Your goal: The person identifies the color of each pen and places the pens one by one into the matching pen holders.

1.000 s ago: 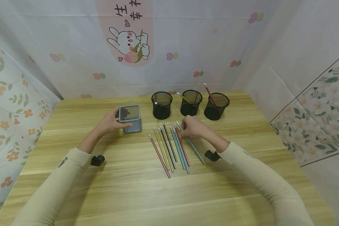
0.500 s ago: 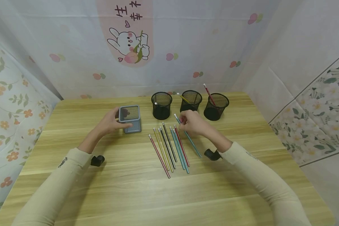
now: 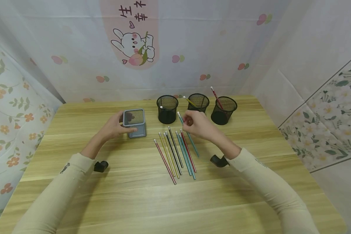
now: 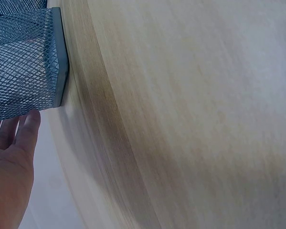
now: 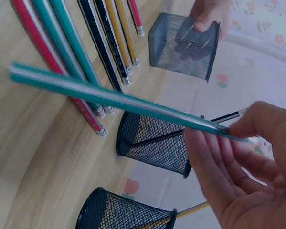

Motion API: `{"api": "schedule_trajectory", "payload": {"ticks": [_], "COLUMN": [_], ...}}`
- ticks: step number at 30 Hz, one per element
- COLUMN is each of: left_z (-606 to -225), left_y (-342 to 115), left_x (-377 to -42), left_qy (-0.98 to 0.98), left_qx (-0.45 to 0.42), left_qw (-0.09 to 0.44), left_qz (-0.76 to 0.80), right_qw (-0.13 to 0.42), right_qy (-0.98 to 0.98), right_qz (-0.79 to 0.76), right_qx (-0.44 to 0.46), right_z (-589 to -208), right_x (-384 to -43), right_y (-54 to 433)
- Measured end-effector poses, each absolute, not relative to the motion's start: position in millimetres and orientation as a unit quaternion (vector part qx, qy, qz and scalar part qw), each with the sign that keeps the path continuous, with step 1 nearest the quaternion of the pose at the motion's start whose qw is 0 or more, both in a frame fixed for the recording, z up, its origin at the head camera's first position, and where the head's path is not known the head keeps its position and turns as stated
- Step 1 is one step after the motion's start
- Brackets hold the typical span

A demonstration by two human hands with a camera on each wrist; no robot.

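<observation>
Right hand (image 3: 199, 124): fingers (image 5: 207, 157) and thumb closed in a pinch on a teal pencil (image 3: 194, 147), near its white-eraser end. Pencil slants beside the loose row, eraser end toward the gap between two round cups. From the right wrist it crosses in front of the row; cannot tell whether the far tip meets the bench (image 3: 163, 208).

Left hand (image 3: 116, 125): spread just wide enough to hold a grey square cup (image 3: 139, 131), thumb on the near face, other fingers behind, visible through the mesh. Cup upright on the bench, left of everything else.

Between the hands, eight loose pencils side by side, erasers away from the person. Left to right: a red pencil (image 3: 165, 161), two yellow, two black, two teal, another red. They fill the strip between grey cup and held pencil.

Behind, three black mesh cups, upright, in a row, well apart from the backdrop's print of a rabbit (image 3: 131, 44). Left cup (image 3: 167, 116) contains a black pencil, middle cup (image 3: 201, 106) a yellow one, right cup (image 3: 220, 117) a red one. Right hand blocks the middle cup's lower part from the head view.
</observation>
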State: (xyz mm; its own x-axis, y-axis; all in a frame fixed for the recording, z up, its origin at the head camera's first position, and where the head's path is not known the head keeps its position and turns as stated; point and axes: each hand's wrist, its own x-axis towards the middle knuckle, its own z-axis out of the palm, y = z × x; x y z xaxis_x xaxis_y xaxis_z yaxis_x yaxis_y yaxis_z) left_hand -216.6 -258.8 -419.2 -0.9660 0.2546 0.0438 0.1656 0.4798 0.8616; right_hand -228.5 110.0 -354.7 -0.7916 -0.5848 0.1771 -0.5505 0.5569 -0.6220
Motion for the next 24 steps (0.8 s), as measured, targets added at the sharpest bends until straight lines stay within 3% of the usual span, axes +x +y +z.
{"api": "schedule_trajectory", "payload": {"ticks": [14, 24], "left_z": [-418, -418], "left_y": [-259, -260], "left_x": [-216, -217], "left_qy": [0.86, 0.863], "left_qx": [0.125, 0.124], "left_qw": [0.044, 0.045], "left_qz": [0.493, 0.487], "right_qw": [-0.073, -0.108], "right_qy": [0.818, 0.745], "right_qz": [-0.451, -0.535], "right_qx": [-0.348, -0.384], "right_z": [-356, -357], "right_x": [-227, -224], "right_y": [101, 89]}}
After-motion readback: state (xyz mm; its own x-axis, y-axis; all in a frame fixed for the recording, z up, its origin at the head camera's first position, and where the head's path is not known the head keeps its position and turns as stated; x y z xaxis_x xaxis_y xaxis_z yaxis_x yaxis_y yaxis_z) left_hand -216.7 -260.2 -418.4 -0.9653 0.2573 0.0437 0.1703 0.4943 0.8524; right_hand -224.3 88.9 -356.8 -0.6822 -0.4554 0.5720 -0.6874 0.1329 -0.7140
